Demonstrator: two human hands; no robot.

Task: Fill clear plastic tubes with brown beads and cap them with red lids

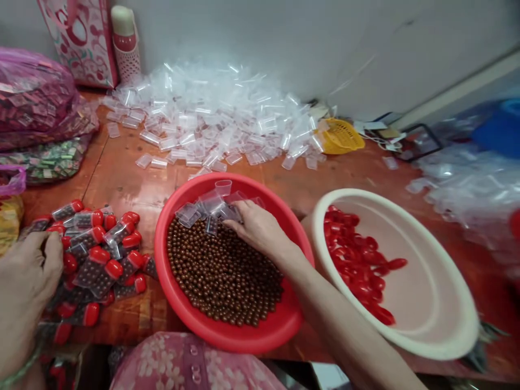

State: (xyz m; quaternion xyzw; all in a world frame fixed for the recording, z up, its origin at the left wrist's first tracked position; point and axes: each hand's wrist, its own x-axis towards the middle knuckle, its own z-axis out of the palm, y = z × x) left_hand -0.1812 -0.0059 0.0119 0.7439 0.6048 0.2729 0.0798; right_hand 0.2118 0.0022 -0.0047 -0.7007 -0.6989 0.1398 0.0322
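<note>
Holding, right: right hand [260, 226] is over the red basin [235, 341], thumb and fingers bent at the clear cases [213, 203]; can't tell if they grasp one.
Holding, left: left hand [30, 271] is at the left edge of the filled cases [93, 275], fingers curled; can't tell if anything is pinched.
Clear cases: small group at the far side of the red basin, on top of brown balls [223, 281]; one near the thumb has balls in it.
Filled cases: heap left of the red basin, red ends on, balls inside.
White basin: right of the red basin, red caps [353, 260] gathered on its left side; basin [422, 287] tilted.
Far side: big pile of empty cases [219, 119], yellow basket [343, 138] at its right end.
Far left: purple bag [32, 108].
</note>
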